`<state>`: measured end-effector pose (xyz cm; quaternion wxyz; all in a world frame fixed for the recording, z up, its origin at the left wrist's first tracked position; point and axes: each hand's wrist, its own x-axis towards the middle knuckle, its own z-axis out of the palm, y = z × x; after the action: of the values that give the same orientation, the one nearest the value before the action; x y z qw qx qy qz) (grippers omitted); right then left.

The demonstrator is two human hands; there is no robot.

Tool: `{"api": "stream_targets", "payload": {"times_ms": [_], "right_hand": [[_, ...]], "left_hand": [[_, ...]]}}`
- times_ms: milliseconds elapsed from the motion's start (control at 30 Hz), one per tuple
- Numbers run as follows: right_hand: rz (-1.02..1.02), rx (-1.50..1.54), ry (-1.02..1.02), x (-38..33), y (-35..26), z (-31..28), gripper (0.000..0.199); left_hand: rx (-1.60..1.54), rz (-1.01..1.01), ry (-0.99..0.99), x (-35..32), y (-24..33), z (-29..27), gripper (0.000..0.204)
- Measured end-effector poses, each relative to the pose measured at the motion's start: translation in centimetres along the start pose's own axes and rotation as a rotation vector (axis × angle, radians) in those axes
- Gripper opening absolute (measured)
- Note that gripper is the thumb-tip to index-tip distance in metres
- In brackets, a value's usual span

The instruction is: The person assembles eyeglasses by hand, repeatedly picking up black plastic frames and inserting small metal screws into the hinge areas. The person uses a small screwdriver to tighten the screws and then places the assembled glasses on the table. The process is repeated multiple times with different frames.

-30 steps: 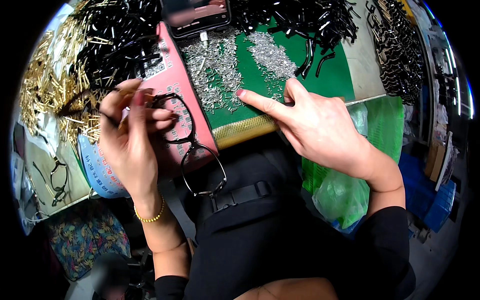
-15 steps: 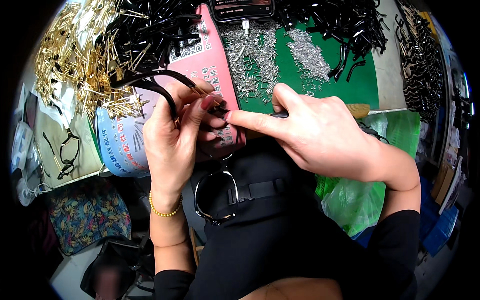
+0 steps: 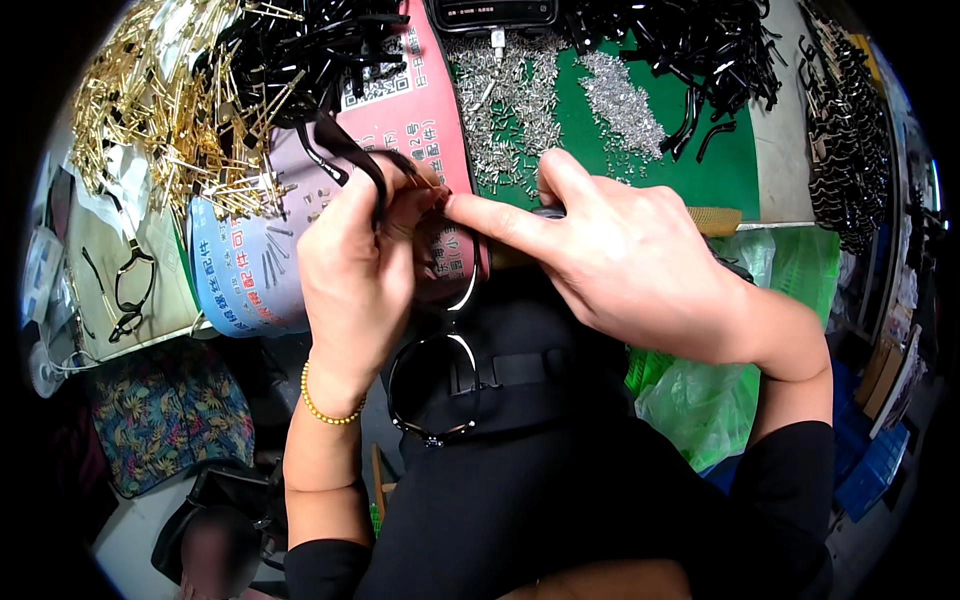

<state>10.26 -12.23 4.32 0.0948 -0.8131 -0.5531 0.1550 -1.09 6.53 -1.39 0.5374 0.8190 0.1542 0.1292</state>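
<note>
My left hand [image 3: 352, 255] is closed on a black eyeglass frame [image 3: 440, 437], whose rims hang below the fingers in front of my dark clothing. A black temple arm [image 3: 345, 150] with a gold-coloured metal end passes through the same fingers, blurred at its far tip. My right hand [image 3: 645, 255] curls round a dark-handled tool [image 3: 548, 211], mostly hidden in the palm. Its stretched index finger meets the left fingertips at the temple's metal end. The joint between them is covered by the fingers.
Gold-coloured temple cores [image 3: 150, 110] and black temple tips [image 3: 680, 60] lie heaped on the table. Tiny silver screws or pins [image 3: 620, 105] spread over the green mat [image 3: 715, 185]. A phone [image 3: 495, 14] lies at the back. Another eyeglass frame [image 3: 133, 285] rests at left; green plastic bags [image 3: 700, 400] hang right.
My left hand has turned and moved slightly right, and its temple arm has swung right. The fingertips of both hands have come closer together. The hanging frame has shifted a little.
</note>
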Motion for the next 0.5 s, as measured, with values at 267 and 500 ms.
{"api": "stream_targets", "payload": {"times_ms": [267,500], "right_hand": [[-0.018,-0.007,0.066,0.0,0.0,0.2,0.06],[-0.151,-0.34,0.27,0.6,0.8,1.8,0.047]], "left_hand": [[-0.14,-0.121,0.028,0.2,0.9,0.4,0.011],[-0.093,-0.069,0.007,0.1,0.7,0.6,0.008]]}}
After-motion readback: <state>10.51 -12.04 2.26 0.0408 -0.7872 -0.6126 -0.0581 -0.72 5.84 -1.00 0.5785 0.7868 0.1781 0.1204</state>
